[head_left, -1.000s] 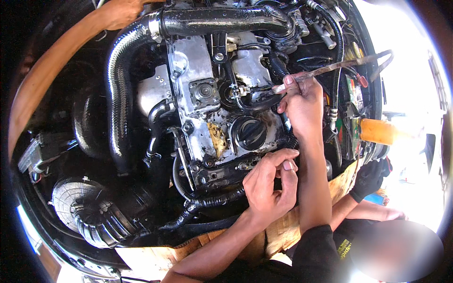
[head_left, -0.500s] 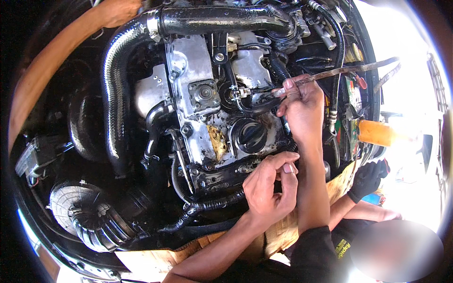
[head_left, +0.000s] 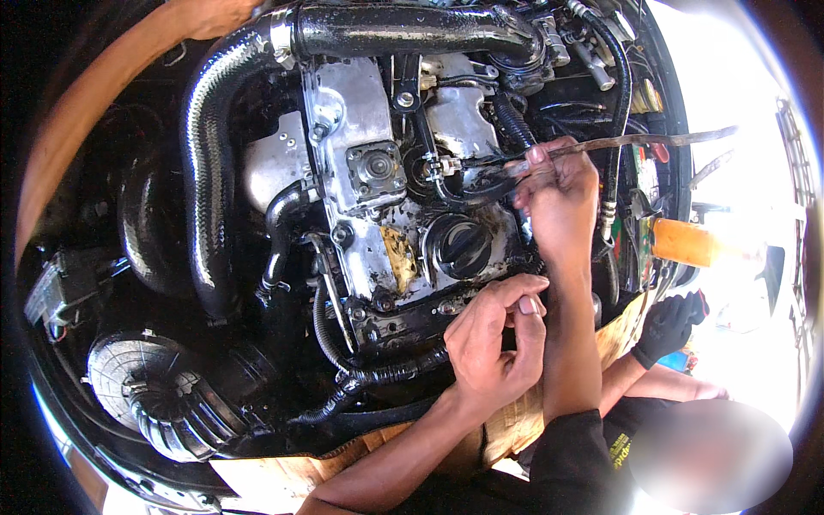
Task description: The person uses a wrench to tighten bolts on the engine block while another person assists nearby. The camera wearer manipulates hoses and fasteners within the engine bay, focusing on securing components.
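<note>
Fingers of the right hand (head_left: 562,193), in the head view, pinch a long, slender, grimy brown strip (head_left: 657,140), which extends rightward across a black rubber hose (head_left: 611,182). The left hand (head_left: 491,343) is near the lower edge of a grey metal engine cover (head_left: 348,94), fingers curled, thumb close to the index fingertip; whether they pinch anything cannot be told. A round black cap (head_left: 461,246) sits on the cover. An orange container (head_left: 682,243) stands out at right.

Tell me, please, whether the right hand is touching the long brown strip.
Touching. The head view shows the right hand gripping the long brown strip, with its thumb lying across it.
</note>
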### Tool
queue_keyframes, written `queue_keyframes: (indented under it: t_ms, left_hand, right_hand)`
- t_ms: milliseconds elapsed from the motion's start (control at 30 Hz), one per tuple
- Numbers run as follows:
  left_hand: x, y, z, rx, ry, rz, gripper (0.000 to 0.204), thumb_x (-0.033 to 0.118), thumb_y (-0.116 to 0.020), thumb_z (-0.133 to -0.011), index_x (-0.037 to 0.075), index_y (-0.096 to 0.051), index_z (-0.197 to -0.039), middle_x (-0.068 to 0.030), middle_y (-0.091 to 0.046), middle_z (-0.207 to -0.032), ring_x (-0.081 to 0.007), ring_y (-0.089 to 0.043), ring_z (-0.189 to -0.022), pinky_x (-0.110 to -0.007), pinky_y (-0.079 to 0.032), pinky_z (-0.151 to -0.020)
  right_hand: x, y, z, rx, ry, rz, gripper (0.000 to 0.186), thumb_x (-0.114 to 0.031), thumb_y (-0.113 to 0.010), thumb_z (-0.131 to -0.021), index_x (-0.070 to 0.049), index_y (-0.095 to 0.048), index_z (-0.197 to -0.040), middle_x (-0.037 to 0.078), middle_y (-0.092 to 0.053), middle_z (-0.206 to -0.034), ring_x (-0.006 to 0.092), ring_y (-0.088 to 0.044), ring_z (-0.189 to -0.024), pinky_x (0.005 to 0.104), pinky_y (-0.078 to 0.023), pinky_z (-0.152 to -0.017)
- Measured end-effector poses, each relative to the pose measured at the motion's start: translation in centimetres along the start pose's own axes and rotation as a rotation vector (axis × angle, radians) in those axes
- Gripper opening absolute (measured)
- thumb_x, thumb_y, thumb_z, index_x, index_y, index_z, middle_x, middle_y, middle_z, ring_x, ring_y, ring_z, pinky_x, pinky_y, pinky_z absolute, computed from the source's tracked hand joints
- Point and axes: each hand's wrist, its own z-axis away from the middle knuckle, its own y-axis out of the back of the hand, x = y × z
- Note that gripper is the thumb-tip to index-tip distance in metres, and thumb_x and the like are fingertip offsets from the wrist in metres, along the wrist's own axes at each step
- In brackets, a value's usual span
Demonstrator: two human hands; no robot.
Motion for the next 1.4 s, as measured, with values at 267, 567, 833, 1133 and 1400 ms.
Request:
queue_keyframes:
  t_ms: [267, 567, 833, 1133, 1400]
  left_hand:
    - [0.1, -0.1, 0.0, 0.010, 0.037, 0.007, 0.018, -0.009, -0.057, -0.103, -0.006, -0.067, -0.118, -0.0120, -0.074, -0.094, -0.0135, -0.071, -0.075, -0.027, -0.057, -0.069]
    - [-0.4, 0.2, -0.1, 0.002, 0.006, -0.010, 0.026, -0.013, -0.063, -0.094, -0.005, -0.069, -0.118, -0.0144, -0.076, -0.102, -0.0186, -0.073, -0.074, -0.030, -0.060, -0.066]
    - [0.1, 0.1, -0.2, -0.004, 0.037, -0.005, 0.017, -0.007, -0.058, -0.105, -0.006, -0.068, -0.119, -0.0107, -0.074, -0.092, -0.0124, -0.070, -0.075, -0.027, -0.056, -0.070]
    - [0.1, 0.0, -0.2, 0.004, 0.036, -0.013, 0.018, -0.006, -0.059, -0.105, -0.005, -0.069, -0.119, -0.0098, -0.073, -0.088, -0.0121, -0.070, -0.074, -0.027, -0.055, -0.070]
    - [0.2, 0.1, -0.4, 0.005, 0.059, 0.002, 0.017, -0.006, -0.058, -0.105, -0.005, -0.069, -0.118, -0.0086, -0.073, -0.085, -0.0116, -0.070, -0.074, -0.027, -0.055, -0.070]
  right_hand:
    - [-0.5, 0.2, 0.0, -0.111, -0.076, -0.060, 0.014, -0.011, -0.060, -0.113, 0.000, -0.060, -0.104, 0.012, -0.073, -0.083, 0.0134, -0.063, -0.060, 0.0284, -0.050, -0.056]
    - [-0.3, -0.4, -0.4, -0.180, -0.022, 0.000, 0.015, -0.011, -0.062, -0.111, 0.000, -0.063, -0.101, 0.008, -0.070, -0.076, 0.0136, -0.062, -0.059, 0.0296, -0.049, -0.055]
    - [-0.2, -0.1, 0.0, -0.128, 0.042, 0.055, 0.016, -0.011, -0.061, -0.112, 0.001, -0.061, -0.101, 0.008, -0.069, -0.076, 0.0112, -0.059, -0.058, 0.0275, -0.047, -0.054]
    - [0.3, 0.1, -0.4, -0.101, -0.012, -0.004, 0.019, -0.015, -0.064, -0.110, 0.000, -0.065, -0.099, 0.009, -0.071, -0.075, 0.0143, -0.065, -0.059, 0.0305, -0.051, -0.055]
    - [-0.6, -0.5, -0.2, -0.101, -0.059, 0.045, 0.020, -0.014, -0.061, -0.113, 0.001, -0.061, -0.099, 0.009, -0.069, -0.076, 0.0126, -0.062, -0.058, 0.0283, -0.049, -0.054]
